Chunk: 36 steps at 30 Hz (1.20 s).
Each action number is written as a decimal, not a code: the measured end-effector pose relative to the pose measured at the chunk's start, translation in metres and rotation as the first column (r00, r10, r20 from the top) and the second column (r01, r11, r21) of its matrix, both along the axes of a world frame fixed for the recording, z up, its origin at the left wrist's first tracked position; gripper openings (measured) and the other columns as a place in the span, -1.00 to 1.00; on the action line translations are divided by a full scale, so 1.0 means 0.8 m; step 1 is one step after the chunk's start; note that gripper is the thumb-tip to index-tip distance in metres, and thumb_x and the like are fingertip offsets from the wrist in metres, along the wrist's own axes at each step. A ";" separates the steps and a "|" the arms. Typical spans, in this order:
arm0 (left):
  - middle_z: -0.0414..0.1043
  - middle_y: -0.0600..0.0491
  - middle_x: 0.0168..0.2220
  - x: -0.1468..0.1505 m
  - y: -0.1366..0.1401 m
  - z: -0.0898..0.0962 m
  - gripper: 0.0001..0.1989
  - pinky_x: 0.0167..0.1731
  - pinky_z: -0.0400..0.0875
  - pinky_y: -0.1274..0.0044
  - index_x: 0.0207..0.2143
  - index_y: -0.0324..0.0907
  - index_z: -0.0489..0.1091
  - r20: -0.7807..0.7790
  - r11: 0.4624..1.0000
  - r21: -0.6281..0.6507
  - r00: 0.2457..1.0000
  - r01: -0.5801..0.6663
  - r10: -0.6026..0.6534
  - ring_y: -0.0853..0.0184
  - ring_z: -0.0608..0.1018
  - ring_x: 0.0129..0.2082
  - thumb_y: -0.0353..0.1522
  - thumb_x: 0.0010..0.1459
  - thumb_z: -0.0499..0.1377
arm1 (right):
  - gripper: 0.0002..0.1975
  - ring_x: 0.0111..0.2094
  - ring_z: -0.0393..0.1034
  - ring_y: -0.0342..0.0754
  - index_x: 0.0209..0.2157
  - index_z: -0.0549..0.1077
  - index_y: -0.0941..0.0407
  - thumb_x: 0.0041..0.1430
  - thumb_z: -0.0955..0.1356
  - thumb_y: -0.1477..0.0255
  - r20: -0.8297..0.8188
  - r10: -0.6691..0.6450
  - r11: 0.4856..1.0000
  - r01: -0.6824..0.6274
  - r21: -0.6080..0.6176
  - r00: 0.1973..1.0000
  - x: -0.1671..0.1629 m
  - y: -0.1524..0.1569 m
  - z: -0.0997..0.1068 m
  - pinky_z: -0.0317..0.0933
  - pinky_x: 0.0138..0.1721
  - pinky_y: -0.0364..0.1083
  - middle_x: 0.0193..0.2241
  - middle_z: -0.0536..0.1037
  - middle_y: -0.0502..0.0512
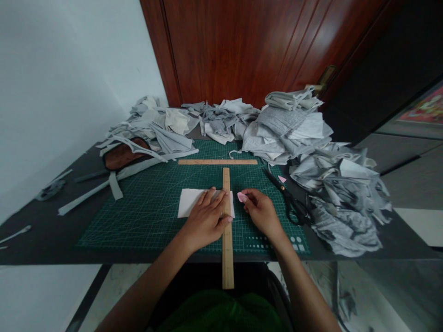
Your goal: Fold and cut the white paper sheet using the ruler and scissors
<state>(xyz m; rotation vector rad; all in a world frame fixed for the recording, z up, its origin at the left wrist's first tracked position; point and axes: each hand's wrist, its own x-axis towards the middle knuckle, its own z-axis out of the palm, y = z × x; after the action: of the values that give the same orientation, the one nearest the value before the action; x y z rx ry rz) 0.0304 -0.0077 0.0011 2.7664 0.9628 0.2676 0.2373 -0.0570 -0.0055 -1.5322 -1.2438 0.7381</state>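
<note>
My left hand lies flat with its fingers stretched out, pressing on a white rectangular piece, fabric or paper, and on a wooden ruler. The ruler runs lengthwise toward me across the right end of the white piece and sticks out past the table's front edge. Just right of the ruler, my right hand pinches a small pink piece of tailor's chalk between thumb and fingers. Beneath all of this is a green cutting mat with a printed grid.
A second wooden ruler lies crosswise farther back. Black scissors and another pink chalk piece are at the right. Grey fabric piles line the back and right. Fabric strips and a brown-black item lie left.
</note>
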 end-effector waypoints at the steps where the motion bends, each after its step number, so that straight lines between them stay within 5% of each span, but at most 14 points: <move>1: 0.03 -0.03 0.47 0.000 0.000 0.001 -0.35 0.43 -0.08 0.13 0.44 -0.16 0.03 -0.003 1.000 -0.001 1.000 -0.001 0.001 0.00 0.01 0.48 -0.13 0.40 0.04 | -0.76 -0.46 0.44 -0.04 -0.17 0.53 0.08 0.30 0.36 0.22 0.012 -0.005 1.000 0.005 0.002 1.000 0.000 0.000 0.000 0.31 -0.43 -0.10 -0.42 0.56 0.04; 9: 0.05 -0.03 0.46 0.000 -0.001 0.000 -0.34 0.42 -0.07 0.11 0.44 -0.19 0.03 0.011 1.000 0.012 1.000 -0.002 0.002 -0.02 0.01 0.47 -0.11 0.40 0.02 | -0.77 -0.35 0.55 0.02 -0.15 0.60 0.12 0.31 0.30 0.42 0.284 -0.064 0.995 0.038 0.094 0.957 -0.023 -0.013 0.028 0.37 -0.25 -0.05 -0.27 0.68 0.18; 13: 0.09 -0.06 0.44 0.000 -0.001 0.000 -0.34 0.41 -0.05 0.09 0.44 -0.17 0.04 0.038 1.000 0.014 0.999 0.000 -0.001 -0.03 0.03 0.47 -0.11 0.40 0.02 | -0.80 -0.37 0.56 0.00 -0.15 0.61 0.12 0.30 0.33 0.42 0.275 -0.045 0.993 0.011 0.121 0.960 -0.024 0.002 0.047 0.37 -0.28 -0.08 -0.30 0.69 0.15; 19: 0.08 -0.05 0.45 0.000 -0.001 -0.001 -0.33 0.42 -0.07 0.10 0.43 -0.21 0.04 0.036 1.000 0.010 0.999 0.005 -0.006 -0.03 0.02 0.47 -0.10 0.41 0.02 | -0.84 -0.45 0.55 -0.03 -0.24 0.62 0.14 0.28 0.36 0.47 0.274 0.004 0.999 -0.013 0.033 0.962 -0.008 0.041 0.028 0.35 -0.35 -0.11 -0.40 0.68 0.11; 36: 0.06 -0.03 0.46 0.001 -0.002 0.002 -0.33 0.43 -0.09 0.12 0.44 -0.21 0.03 0.002 1.000 -0.004 1.000 -0.007 0.007 -0.03 0.01 0.47 -0.13 0.40 0.03 | -0.77 -0.22 0.60 0.02 -0.26 0.65 0.10 0.31 0.33 0.59 0.447 0.061 0.996 -0.083 0.031 0.892 -0.015 0.030 0.022 0.33 -0.18 -0.11 -0.26 0.72 0.14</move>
<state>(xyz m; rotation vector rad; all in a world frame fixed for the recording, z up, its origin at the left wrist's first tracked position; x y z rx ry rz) 0.0313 -0.0090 0.0028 2.7592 0.9724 0.2688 0.2251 -0.0328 0.0119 -1.6778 -1.6520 0.4034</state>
